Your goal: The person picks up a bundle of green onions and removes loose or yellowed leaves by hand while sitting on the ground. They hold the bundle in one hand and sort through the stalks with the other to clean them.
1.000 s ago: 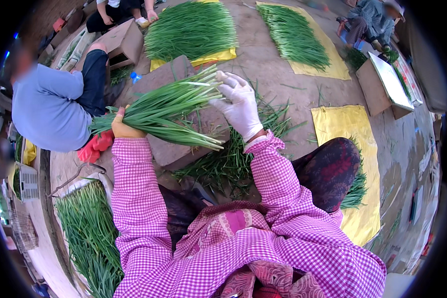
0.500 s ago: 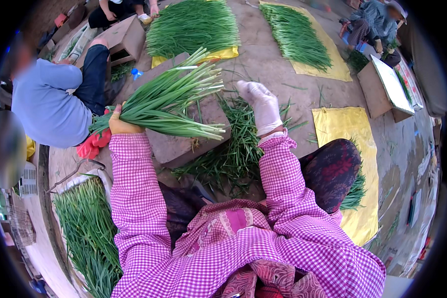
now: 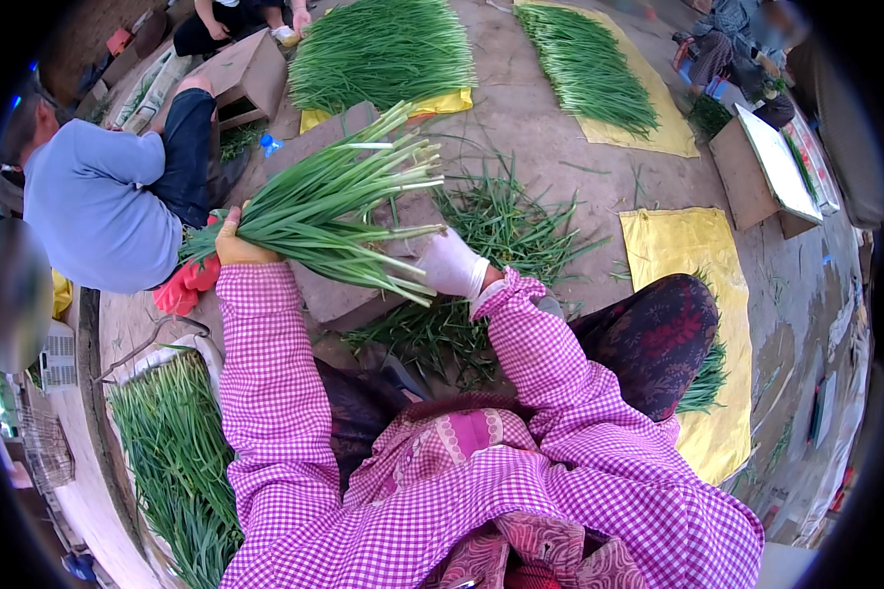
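Observation:
My left hand [image 3: 242, 249], in a tan glove, is closed round a bunch of garlic chives [image 3: 314, 211]. Their green leaves trail behind the hand, and the pale stem ends fan out to the right. At the lower stem ends is my right hand [image 3: 450, 263], in a white glove, its fingers closed on some of the stems; the fingertips are partly hidden. Under the bunch stands a low brown block [image 3: 329, 294]. Loose green leaves [image 3: 506, 231] lie heaped on the ground beside and beyond it.
Chives lie in rows on yellow sheets ahead [image 3: 383, 54] and at the far right [image 3: 589, 69]. Another yellow sheet [image 3: 678, 245] is by my right knee. A lined crate of chives [image 3: 172, 442] stands at my left. One person [image 3: 103, 206] sits close on the left; others work farther off.
My right hand has come down and left from above the leaf heap to the stem ends, closing there. The lowest stems have bent downward. My left hand stays in place with the bunch.

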{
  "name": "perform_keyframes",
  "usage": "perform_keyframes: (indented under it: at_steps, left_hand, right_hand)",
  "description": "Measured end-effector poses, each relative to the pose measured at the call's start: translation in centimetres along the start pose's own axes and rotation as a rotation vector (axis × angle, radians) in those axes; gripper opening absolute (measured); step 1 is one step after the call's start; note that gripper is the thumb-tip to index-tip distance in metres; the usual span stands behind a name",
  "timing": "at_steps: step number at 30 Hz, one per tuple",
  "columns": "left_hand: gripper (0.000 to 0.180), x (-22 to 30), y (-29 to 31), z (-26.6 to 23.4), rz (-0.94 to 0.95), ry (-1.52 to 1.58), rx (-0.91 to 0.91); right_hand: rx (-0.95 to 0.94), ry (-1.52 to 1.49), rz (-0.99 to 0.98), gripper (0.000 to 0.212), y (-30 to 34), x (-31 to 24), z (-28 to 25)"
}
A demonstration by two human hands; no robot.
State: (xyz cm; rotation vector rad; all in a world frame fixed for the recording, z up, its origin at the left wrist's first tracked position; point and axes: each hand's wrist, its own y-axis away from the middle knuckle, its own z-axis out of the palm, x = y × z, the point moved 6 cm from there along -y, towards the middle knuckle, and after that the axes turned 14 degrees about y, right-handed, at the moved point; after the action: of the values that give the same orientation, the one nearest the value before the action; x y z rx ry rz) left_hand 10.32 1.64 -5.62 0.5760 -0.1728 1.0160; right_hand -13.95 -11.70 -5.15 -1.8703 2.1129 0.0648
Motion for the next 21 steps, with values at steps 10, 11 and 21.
perform_keyframes:
  at_steps: [10, 11, 21]
  left_hand:
    - [0.028, 1.5, 0.6, 0.6, 0.114, 0.043, 0.036]
    - [0.028, 1.6, 0.6, 0.4, 0.114, 0.042, 0.039]
    - [0.025, -0.4, 0.2, 0.5, -0.046, 0.033, -0.041]
  right_hand:
    - [0.190, -0.479, 0.513, 0.025, 3.7, 10.4, 0.9]
    - [0.241, -0.693, 0.485, 0.026, 3.2, 9.6, 0.0]
    - [0.332, -1.035, 0.577, 0.018, 1.5, 6.3, -1.7]
